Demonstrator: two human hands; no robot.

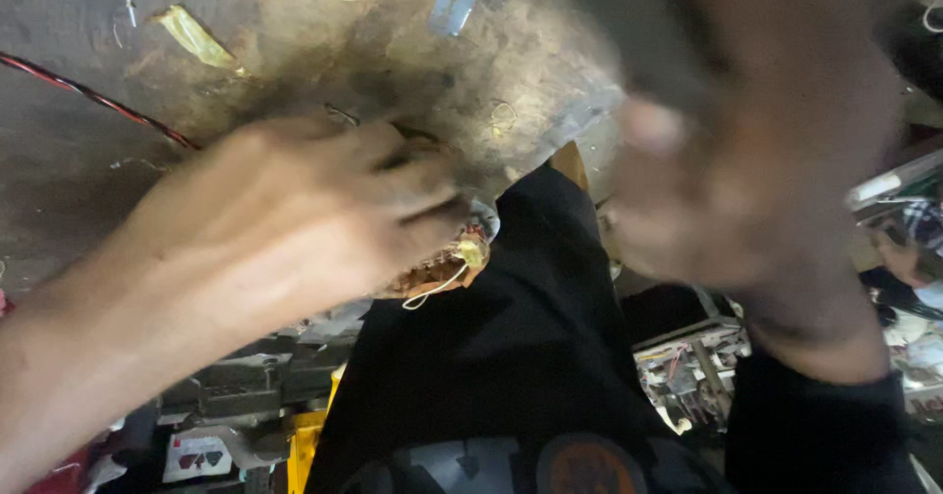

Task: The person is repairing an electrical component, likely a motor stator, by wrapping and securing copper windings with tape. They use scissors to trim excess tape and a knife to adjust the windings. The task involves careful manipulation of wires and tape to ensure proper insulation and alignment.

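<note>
Copper-wound coil, with a pale loose wire end hanging off it, sits pinched in the fingers of the left hand above the black-clothed knee. Whether the blurred, raised right hand holds anything I cannot tell. Handling looks mid-way; any next move needs a steady grip over the dirty floor with its red cable.

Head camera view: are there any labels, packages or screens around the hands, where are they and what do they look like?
White label or card: bottom left, below the left hand; rectangular, with dark red shapes on it.
Round orange-brown emblem: bottom centre, on the black garment; too dark to make out more.
No screens or packages show clearly; the right hand is blurred.
</note>
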